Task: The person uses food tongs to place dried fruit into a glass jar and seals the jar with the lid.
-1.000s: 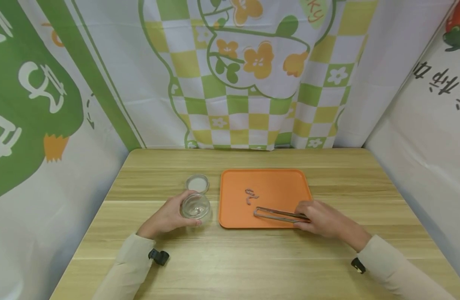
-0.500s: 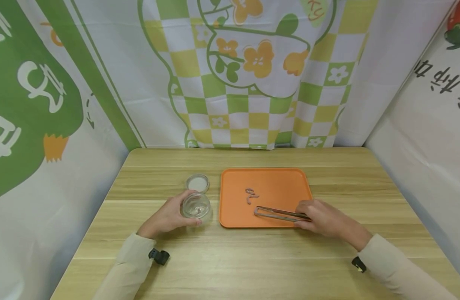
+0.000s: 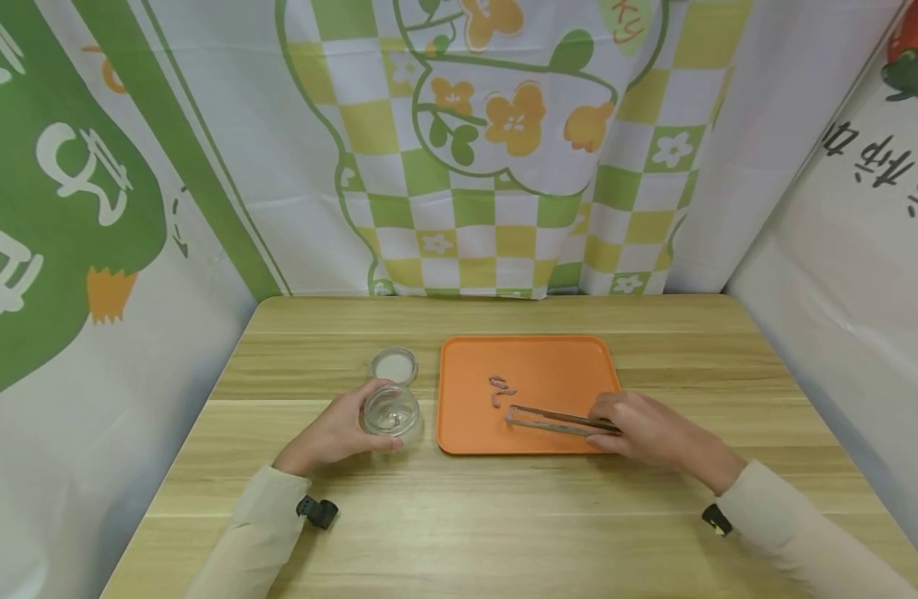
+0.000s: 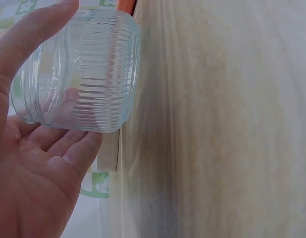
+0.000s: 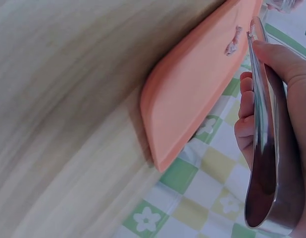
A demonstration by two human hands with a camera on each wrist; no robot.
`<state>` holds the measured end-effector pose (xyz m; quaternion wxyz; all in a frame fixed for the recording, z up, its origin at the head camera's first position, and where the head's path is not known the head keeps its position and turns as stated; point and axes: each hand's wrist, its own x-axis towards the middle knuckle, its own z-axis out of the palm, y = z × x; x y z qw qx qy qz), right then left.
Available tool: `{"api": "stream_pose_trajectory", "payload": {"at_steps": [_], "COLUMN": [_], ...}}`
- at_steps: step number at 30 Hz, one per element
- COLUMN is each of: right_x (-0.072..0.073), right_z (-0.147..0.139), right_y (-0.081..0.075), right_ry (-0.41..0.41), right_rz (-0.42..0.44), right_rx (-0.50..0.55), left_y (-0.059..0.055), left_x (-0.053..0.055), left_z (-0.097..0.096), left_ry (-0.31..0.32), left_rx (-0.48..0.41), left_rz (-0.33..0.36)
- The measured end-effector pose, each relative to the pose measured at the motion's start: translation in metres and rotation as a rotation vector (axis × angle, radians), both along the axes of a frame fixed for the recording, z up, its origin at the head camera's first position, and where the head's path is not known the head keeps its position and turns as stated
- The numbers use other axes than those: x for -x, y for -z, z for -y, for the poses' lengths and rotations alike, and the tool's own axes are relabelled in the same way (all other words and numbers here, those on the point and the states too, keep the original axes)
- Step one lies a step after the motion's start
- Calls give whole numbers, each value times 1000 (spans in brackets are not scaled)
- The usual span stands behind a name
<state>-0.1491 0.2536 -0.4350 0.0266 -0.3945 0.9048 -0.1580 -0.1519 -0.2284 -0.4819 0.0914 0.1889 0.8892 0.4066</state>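
Note:
My left hand point(image 3: 346, 426) holds a clear ribbed glass jar point(image 4: 101, 74) upright on the table, thumb on one side and fingers on the other. Something small shows inside the jar in the head view, too unclear to name. My right hand point(image 3: 642, 433) grips metal tongs point(image 3: 563, 420) over the orange tray point(image 3: 556, 366). Their tips are close together, and a small pale bit seems to sit between them in the right wrist view. Several thin, pinkish-brown curled pieces point(image 3: 498, 391) lie on the tray, just beyond the tong tips.
A round lid point(image 3: 394, 366) with a pale inside lies on the wooden table point(image 3: 459, 524) behind the jar, left of the tray. A checked, flowered curtain point(image 3: 473, 225) hangs at the table's back edge, with printed cloths at both sides.
The tongs have risen slightly and shifted a little toward the far side of the tray, along with my right hand. My left hand and the jar have stayed in place.

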Motion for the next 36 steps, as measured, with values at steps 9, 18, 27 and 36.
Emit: {"api": "stream_pose_trajectory", "payload": {"at_steps": [9,18,27,36], "right_x": [4,8,15,21], "right_z": [12,29,45,64], "right_y": [-11,-23,-30,-34], "right_ry": [-45,-74,-91,-128], "right_rz": [-25,-3,27,-24], "right_rx": [32,9,10,8], "left_y": [0,1,0,3], "left_x": [0,1,1,2], "left_z": [0,1,1,3], "left_ry": [2,6,11,11], "left_rx": [-6,-4,-9,-13], "left_rz": [0,5,10,5]}}
